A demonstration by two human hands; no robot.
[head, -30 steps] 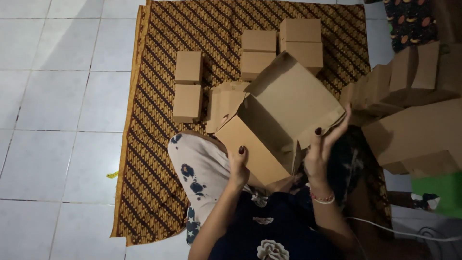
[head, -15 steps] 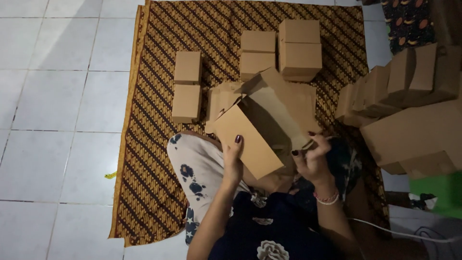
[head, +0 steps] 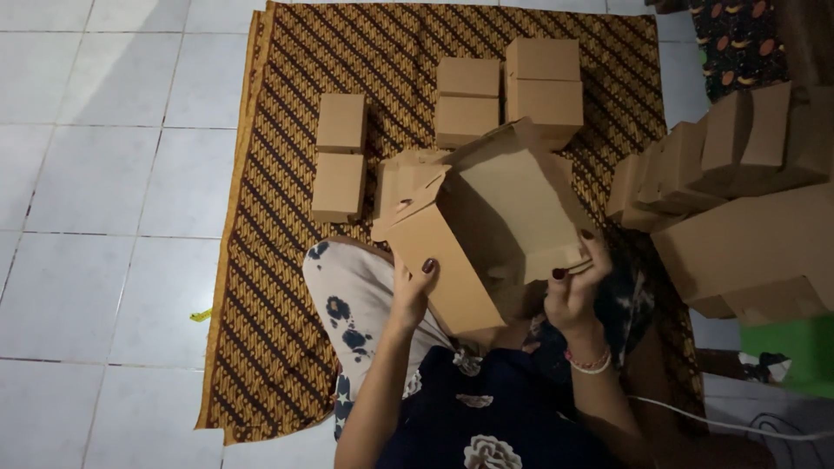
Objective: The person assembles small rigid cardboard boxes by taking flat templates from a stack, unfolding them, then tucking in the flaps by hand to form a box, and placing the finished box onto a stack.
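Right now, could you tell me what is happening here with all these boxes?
A person sitting on a patterned mat holds a half-folded brown cardboard box in both bare hands. The left hand grips its near side and the right hand pinches a flap at the open end. Several closed small boxes sit in rows on the mat beyond, and a stack of flat cardboard blanks leans at the right.

Plain brown cardboard box (head: 486, 234); brown-gold batik mat (head: 287, 260); white floor tiles (head: 95, 174).
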